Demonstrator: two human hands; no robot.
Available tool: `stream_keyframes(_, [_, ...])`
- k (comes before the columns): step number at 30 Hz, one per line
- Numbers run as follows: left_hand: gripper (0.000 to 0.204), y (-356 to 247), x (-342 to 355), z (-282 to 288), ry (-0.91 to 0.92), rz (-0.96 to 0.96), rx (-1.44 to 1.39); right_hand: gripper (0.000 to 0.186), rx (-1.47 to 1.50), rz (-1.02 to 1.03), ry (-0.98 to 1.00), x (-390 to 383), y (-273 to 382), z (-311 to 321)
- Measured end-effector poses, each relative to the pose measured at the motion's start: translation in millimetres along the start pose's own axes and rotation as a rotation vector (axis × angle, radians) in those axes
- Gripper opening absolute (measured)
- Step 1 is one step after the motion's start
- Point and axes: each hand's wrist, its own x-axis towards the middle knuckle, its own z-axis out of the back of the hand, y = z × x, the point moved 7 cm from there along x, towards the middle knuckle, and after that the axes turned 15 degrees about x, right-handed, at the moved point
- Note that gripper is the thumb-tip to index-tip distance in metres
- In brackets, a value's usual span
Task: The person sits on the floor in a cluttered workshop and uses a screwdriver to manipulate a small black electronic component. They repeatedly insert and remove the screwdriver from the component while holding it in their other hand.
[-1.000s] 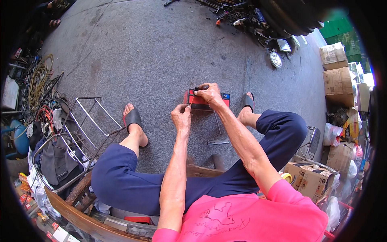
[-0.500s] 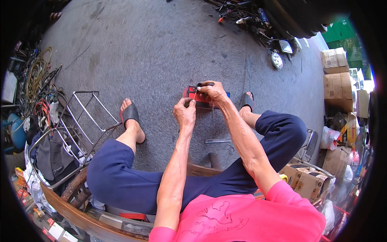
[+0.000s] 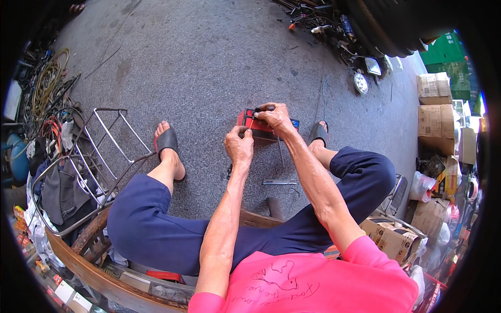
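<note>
Red-and-black box [image 3: 265, 135] on floor [image 3: 193, 78], between feet [image 3: 167, 141]; long axis left-right. Right hand [image 3: 275, 120] nearer, over its top, grip closed on small dark object [image 3: 270, 107]; left hand [image 3: 240, 145] at near-left edge, grip pinching thin orange strand [image 3: 251, 124].

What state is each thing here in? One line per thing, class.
Left hand: thumb and finger pinched together.
Right hand: closed around a small dark object.
Red-and-black box: partly hidden by the right hand.
Sandals: both worn.
Yellowish hose: coiled.
Cardboard boxes: stacked.
</note>
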Motion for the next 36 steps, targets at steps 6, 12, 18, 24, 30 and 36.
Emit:
stream_keyframes(6, [0.02, -9.2, -1.5, 0.9, -0.05, -0.118, 0.047, 0.033, -0.139, 0.015, -0.119, 8.6, -12.2, 6.4])
stream_keyframes(12, [0.024, -27.9, 4.4, -3.4, -0.109, -0.335, 0.18, 0.033, -0.24, 0.092, -0.203, -5.4, 5.6, -0.2])
stream_keyframes(18, [0.02, -26.2, 18.2, -7.5, -0.078, -0.293, 0.156, 0.022, -0.494, 0.292, -0.247, -38.8, 38.2, -16.1])
stream_keyframes(24, [0.023, -26.2, 19.0, -4.6, -0.018, -0.185, 0.123, 0.023, -0.687, 0.462, -0.199, -41.0, 46.1, -26.5])
stream_keyframes(30, [0.021, -25.7, 14.7, -3.2, -0.121, -0.197, 0.173, 0.022, -0.8, 0.417, -0.132, -36.8, 53.5, -32.9])
stream_keyframes(36, [0.019, -25.1, 13.5, -3.3, -0.133, -0.181, 0.121, 0.021, -0.764, 0.455, -0.15, -38.7, 49.5, -31.4])
